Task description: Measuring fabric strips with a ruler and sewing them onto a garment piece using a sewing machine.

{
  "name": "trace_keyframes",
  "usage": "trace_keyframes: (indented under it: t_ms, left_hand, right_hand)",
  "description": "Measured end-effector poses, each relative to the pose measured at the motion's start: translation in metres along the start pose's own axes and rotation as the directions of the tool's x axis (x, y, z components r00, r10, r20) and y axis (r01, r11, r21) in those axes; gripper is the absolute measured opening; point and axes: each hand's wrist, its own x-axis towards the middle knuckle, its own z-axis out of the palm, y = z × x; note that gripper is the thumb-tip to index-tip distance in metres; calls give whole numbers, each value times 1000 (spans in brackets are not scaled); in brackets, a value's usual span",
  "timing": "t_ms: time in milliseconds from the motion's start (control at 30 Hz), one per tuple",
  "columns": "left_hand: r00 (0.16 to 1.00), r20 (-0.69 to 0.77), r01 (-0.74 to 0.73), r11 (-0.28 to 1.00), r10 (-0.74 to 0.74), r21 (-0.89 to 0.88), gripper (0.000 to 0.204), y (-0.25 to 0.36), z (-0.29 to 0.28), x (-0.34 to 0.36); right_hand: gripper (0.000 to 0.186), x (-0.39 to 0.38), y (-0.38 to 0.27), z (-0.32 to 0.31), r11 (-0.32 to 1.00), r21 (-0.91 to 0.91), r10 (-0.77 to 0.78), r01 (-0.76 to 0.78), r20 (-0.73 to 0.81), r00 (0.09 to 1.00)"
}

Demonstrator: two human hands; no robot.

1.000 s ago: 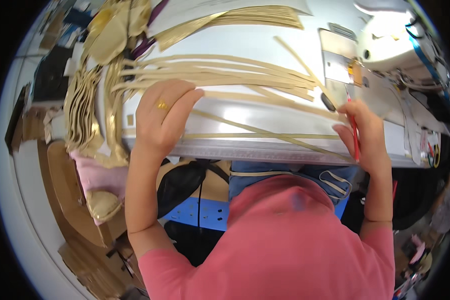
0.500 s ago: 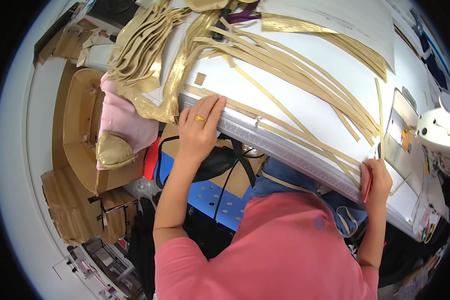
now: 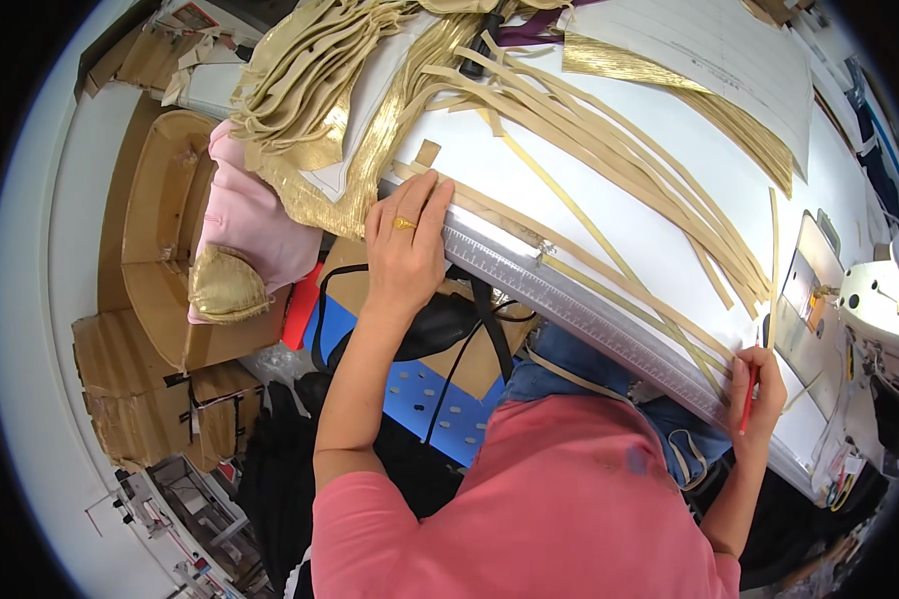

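My left hand (image 3: 407, 245), a gold ring on one finger, presses outstretched fingers on the left end of a long tan strip (image 3: 579, 255). The strip lies along the table's near edge, beside a ruler (image 3: 579, 317) with fine markings. At the strip's far right end, my right hand (image 3: 759, 394) grips a slim red pencil (image 3: 748, 397), its upper end beside the strip. A narrow yellowish tape (image 3: 569, 205) runs slantwise under the strip. Several loose tan strips (image 3: 619, 165) lie beyond, and a small tan scrap (image 3: 428, 153) rests near my left fingers.
Gold pleated fabric (image 3: 315, 85) is heaped at the far left, more gold fabric (image 3: 689, 85) under white paper (image 3: 709, 40) at the back. A white sewing machine (image 3: 869, 299) stands at the right. Left of the table are a cardboard box (image 3: 155, 220) and pink cloth (image 3: 255, 215).
The view has shifted slightly. My right hand has turned a little, so the red pencil shows more fully and stands out from the fingers. My left hand stays on the strip.
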Motion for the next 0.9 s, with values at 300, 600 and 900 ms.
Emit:
trace_keyframes:
  t_ms: [300, 600, 900]
  left_hand:
    - [1000, 15, 17, 1000, -17, -24, 48, -2, 4, -3]
    - [1000, -10, 28, 988, -30, -152, 51, -6, 10, -2]
    - [998, -39, 48, 982, -56, -180, 49, -7, 10, -5]
  right_hand:
    - [5, -14, 11, -16, 996, -14, 88, -88, 8, 996]
    - [23, 42, -44, -13, 941, 149, -300, 302, -39, 953]
    - [7, 173, -167, 141, 643, 766, -479, 18, 384, 790]
